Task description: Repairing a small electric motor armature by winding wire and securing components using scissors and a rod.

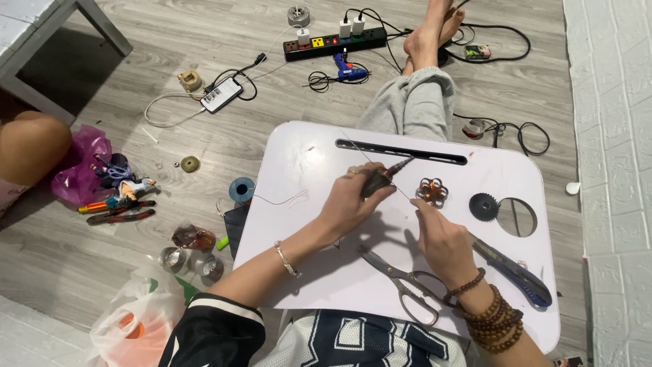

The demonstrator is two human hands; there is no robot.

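My left hand (350,200) grips a dark pen-shaped tool (386,175) over the white lap table (319,278), its tip pointing up and right. My right hand (440,238) pinches a thin wire (401,190) that runs up toward the tool's tip. A copper flower-shaped wire piece (432,191) lies just right of the tool. Steel scissors (404,282) rest below both hands. A utility knife (513,272) lies right of my right wrist, which wears wooden bead bracelets.
A black gear (483,206) sits beside a round hole in the table. On the floor lie a power strip (334,43), blue glue gun (348,69), phone (221,94), thread spool (240,189), pliers (119,212), plastic bags. Another person's knee (30,146) is at left.
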